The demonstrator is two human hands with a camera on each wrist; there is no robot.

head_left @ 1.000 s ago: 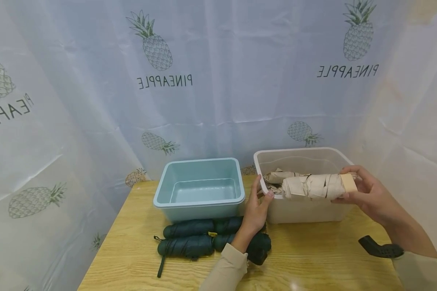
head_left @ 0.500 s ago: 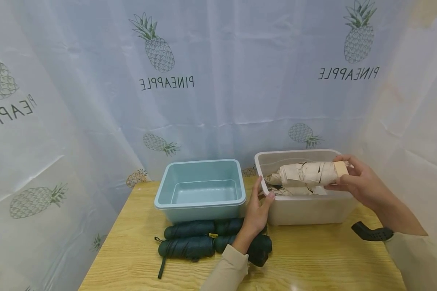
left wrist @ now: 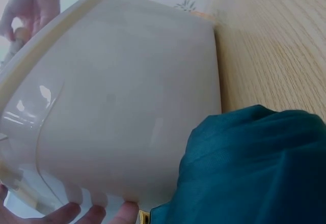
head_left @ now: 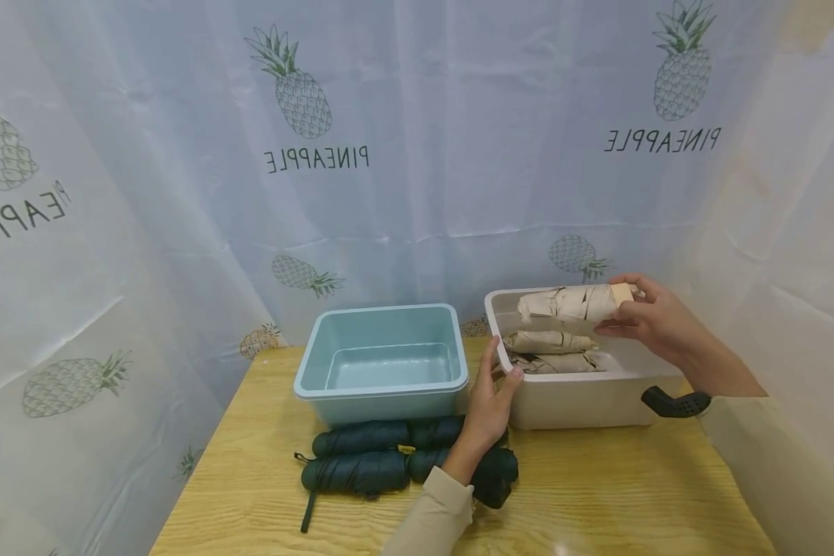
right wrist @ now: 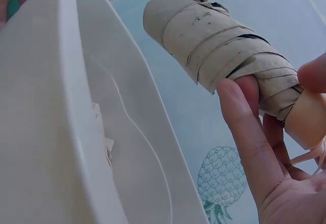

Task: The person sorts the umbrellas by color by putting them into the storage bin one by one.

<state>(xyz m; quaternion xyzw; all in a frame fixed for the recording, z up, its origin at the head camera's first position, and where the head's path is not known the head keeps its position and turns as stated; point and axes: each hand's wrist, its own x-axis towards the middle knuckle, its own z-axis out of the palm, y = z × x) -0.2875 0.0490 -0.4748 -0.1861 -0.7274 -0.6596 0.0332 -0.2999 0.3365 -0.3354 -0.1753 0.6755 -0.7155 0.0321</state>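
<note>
Head view: right hand (head_left: pixel 649 315) had its grip pinching a folded beige umbrella (head_left: pixel 570 304) by the peach handle end; the umbrella was over the mouth of a beige plastic bin (head_left: pixel 584 405), toward the back. Two other beige umbrellas (head_left: pixel 549 342) lay inside, side by side. Left hand (head_left: pixel 488 401) gripped the bin's near left corner. Blue plastic bin (head_left: pixel 389 409) stood just left; dark teal folded umbrellas (head_left: pixel 354 472) lay in front of it on the wooden desk (head_left: pixel 250 455). Pineapple-print curtain (head_left: pixel 424 193) hung behind.

Left wrist view: left fingertips pressed the beige bin's outer wall, a dark teal umbrella close by.

Right wrist view: thumb and fingers pinched the held umbrella near its handle end; pale cord, seemingly its wrist loop, hung there, partly cropped.
</note>
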